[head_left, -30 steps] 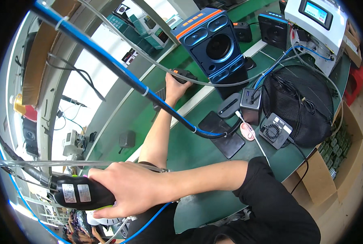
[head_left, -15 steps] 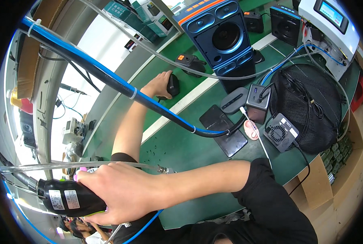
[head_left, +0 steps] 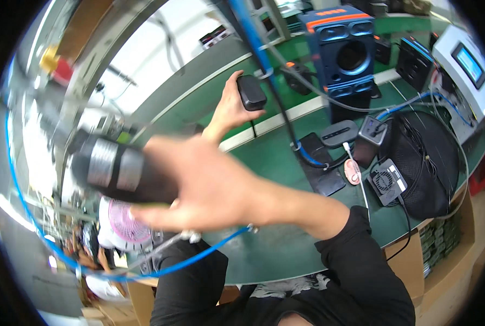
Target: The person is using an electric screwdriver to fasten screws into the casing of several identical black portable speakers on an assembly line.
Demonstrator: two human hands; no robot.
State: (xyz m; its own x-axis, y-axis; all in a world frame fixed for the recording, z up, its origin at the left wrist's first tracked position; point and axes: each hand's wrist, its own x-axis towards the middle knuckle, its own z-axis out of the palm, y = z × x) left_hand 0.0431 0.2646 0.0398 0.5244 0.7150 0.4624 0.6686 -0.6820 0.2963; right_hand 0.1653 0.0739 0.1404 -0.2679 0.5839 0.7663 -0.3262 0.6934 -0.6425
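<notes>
My right hand (head_left: 199,185), blurred by motion, is wrapped round a black handheld power tool (head_left: 114,165) with white labels on its body. The tool's working end cannot be made out. Farther off, over the green bench, my left hand (head_left: 233,106) grips a small black box-shaped device (head_left: 252,92) from its left side, thumb beneath. A short black cord hangs below it. Just to its right, past the blue hose, sits a similar black device (head_left: 298,77) with orange buttons.
A tall blue speaker (head_left: 343,60) stands at the back. A dark phone (head_left: 321,168), a grey charger (head_left: 370,141), a small fan unit (head_left: 388,182) and a black mesh bag (head_left: 427,163) lie at right. A blue hose (head_left: 267,68) hangs across the bench.
My left hand has raised the black device off the bench and turned it. My right hand has moved up with the power tool. The view has shifted, and a pink fan now shows below.
</notes>
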